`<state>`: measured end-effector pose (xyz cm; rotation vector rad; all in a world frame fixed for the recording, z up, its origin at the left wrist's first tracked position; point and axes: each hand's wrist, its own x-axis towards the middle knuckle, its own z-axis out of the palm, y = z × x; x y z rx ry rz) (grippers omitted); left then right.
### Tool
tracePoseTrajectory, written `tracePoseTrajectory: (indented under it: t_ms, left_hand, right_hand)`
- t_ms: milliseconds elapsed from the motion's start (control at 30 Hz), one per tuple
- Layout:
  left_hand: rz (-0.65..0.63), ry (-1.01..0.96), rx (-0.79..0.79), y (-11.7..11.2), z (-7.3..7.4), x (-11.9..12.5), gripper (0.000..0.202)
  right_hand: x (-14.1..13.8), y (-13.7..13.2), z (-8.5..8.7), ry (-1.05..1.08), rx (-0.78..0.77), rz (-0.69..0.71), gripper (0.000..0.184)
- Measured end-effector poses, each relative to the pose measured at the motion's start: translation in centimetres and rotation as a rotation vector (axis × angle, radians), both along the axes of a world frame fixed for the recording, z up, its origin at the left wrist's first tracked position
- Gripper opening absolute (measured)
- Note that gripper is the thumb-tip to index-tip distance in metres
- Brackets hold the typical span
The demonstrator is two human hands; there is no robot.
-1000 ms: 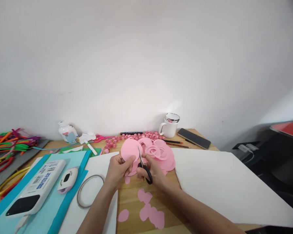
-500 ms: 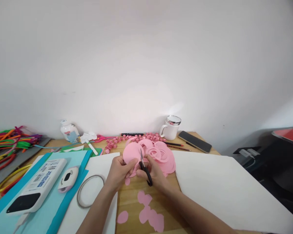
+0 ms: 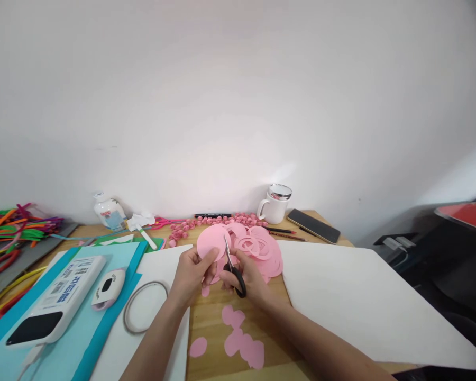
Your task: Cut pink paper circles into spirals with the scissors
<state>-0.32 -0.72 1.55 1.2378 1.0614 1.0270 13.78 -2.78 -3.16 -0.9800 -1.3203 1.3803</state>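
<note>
Between the thumb and fingers of my left hand (image 3: 194,272) is a pink paper circle (image 3: 211,241), held up above the table. My right hand (image 3: 248,275) grips a pair of scissors (image 3: 235,272) by the black handles. Their metal blades point up and away, at the right edge of the circle. Behind my hands lies a pile of pink paper rings and discs (image 3: 272,254), partly hidden by the right hand. Small pink paper pieces (image 3: 244,344) are scattered on the wood nearer me.
White sheets (image 3: 353,296) flank the wooden table. At left lie a power bank (image 3: 59,299), a small white device (image 3: 109,288), a tape ring (image 3: 127,312) and pipe cleaners (image 3: 19,230). Along the back are a bottle (image 3: 110,211), rolled pink pieces (image 3: 182,228), a mug (image 3: 275,205) and a phone (image 3: 314,226).
The whole view has shifted slightly. The scissor blades have tilted a little to the left against the circle's edge, and both hands keep their holds.
</note>
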Motion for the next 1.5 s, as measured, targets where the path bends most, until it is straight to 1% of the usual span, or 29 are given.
tracePoseTrajectory:
  t_ms: [133, 267, 433, 567, 667, 733, 833, 967, 1200, 1333, 1500]
  left_hand:
    - [0.023, 0.044, 0.013, -0.1, 0.1, 0.1, 0.042]
    - [0.011, 0.059, 0.016, -0.1, 0.4, 0.0, 0.04]
    - [0.016, 0.054, 0.032, 0.0, 0.4, -0.1, 0.04]
    - [0.043, 0.039, 0.077, 0.1, 0.1, -0.2, 0.038]
    - [0.019, 0.036, 0.063, 0.2, -0.2, -0.2, 0.037]
    - [0.004, -0.005, 0.037, 0.3, -0.3, -0.2, 0.035]
    - [0.03, -0.06, 0.033, 0.4, -0.4, -0.2, 0.032]
    - [0.072, -0.03, 0.021, 0.3, -0.1, -0.2, 0.037]
    - [0.013, -0.002, -0.039, 0.0, 0.6, -0.2, 0.038]
    - [0.017, -0.006, -0.021, -0.1, 0.7, -0.2, 0.036]
    - [0.036, -0.014, 0.003, 0.0, 0.7, -0.3, 0.035]
  right_hand:
    - [0.1, 0.0, 0.6, 0.039, 0.016, 0.01, 0.05]
    - [0.2, -0.1, 1.1, 0.081, 0.032, 0.002, 0.05]
    - [0.2, 0.0, 0.5, 0.034, 0.015, -0.009, 0.047]
    - [0.2, 0.0, 0.4, 0.02, -0.003, -0.021, 0.05]
    - [0.2, -0.1, 0.5, 0.032, -0.028, -0.021, 0.053]
    - [0.1, -0.1, 0.5, 0.032, -0.044, -0.023, 0.054]
    - [-0.1, -0.2, 0.4, 0.003, -0.043, -0.008, 0.056]
    - [0.0, -0.2, 0.2, -0.015, -0.021, 0.019, 0.053]
    - [0.5, 0.0, 0.9, 0.104, 0.021, 0.028, 0.055]
    - [0.5, 0.0, 1.1, 0.057, 0.01, 0.016, 0.052]
    - [0.4, 0.0, 0.7, 0.014, 0.015, -0.016, 0.05]
